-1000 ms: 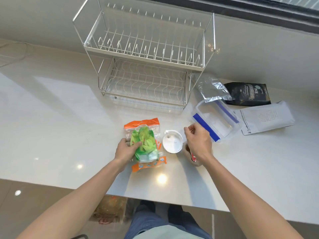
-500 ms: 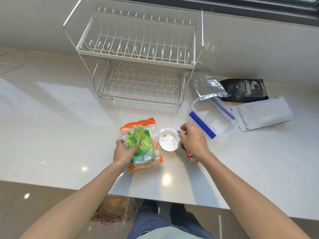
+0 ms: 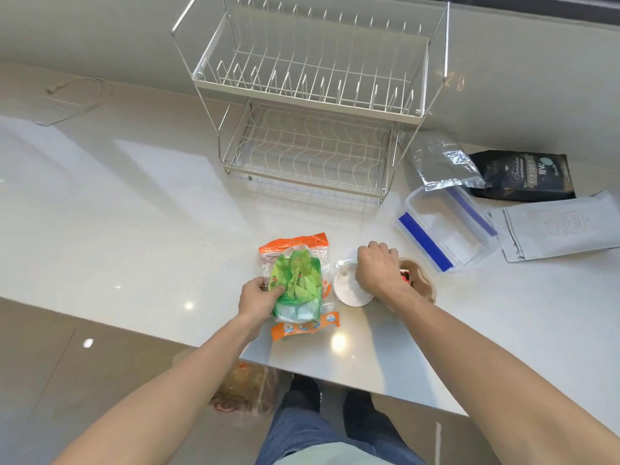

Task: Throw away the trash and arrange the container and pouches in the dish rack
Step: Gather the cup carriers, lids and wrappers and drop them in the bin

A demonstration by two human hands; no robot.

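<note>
1. The crumpled green wrapper (image 3: 297, 283) lies on top of an orange-edged clear bag (image 3: 295, 250), close to the counter's (image 3: 134, 209) near edge
2. The left hand (image 3: 258, 297) rests on the wrapper's left side, its fingers (image 3: 276, 290) curled into the green plastic and gripping it
3. Just right of the bag sits a white cup lid (image 3: 347, 286), flat on the counter; the right hand (image 3: 377, 270) is over its right part, knuckles up, fingers bent and closed on the lid's rim as far as can be seen
4. Under the right wrist lies a brown cup (image 3: 419, 280) on its side, with a red-and-white label (mostly hidden by the hand)
5. Farther right is the clear container (image 3: 446, 229) with blue clips, empty and upright
6. Beyond it, toward the counter's far right, three pouches: a silver pouch (image 3: 443, 162) touching the container's far end, a black pouch (image 3: 526, 176) beside it, and a pale grey pouch (image 3: 560, 226) lying flat
7. The two-tier wire dish rack (image 3: 312, 105) stands at the counter's far edge against the wall, both tiers bare
</note>
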